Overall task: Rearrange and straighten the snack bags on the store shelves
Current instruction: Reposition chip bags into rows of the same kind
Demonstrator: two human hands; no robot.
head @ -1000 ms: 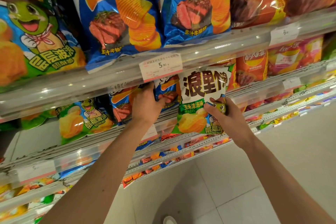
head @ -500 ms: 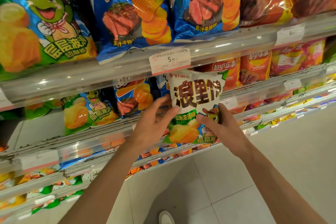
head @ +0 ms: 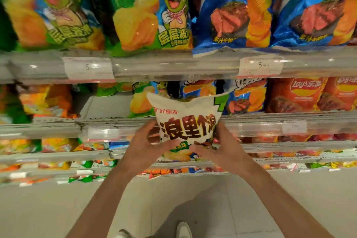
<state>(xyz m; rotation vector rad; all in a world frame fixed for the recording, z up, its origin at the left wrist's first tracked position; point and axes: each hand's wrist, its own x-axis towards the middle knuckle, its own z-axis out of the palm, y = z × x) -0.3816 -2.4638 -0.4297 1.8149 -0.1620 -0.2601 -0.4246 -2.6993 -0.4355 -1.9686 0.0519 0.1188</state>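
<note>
frame is motion-blurred, worst at the left: green bags (head: 52,11) on the top shelf (head: 173,65) are smearing, tops cut off. left hand (head: 148,147) is gripping the white snack bag (head: 186,121) by its left edge, thumb over the front. bag is being held upright in front of the second shelf (head: 270,121), off the shelf, its lower part hidden behind both hands. right hand (head: 218,150) is clamping the right edge. blue bags (head: 231,15) and orange lay's bags (head: 297,94) are sitting to the right, price tags unreadable.
</note>
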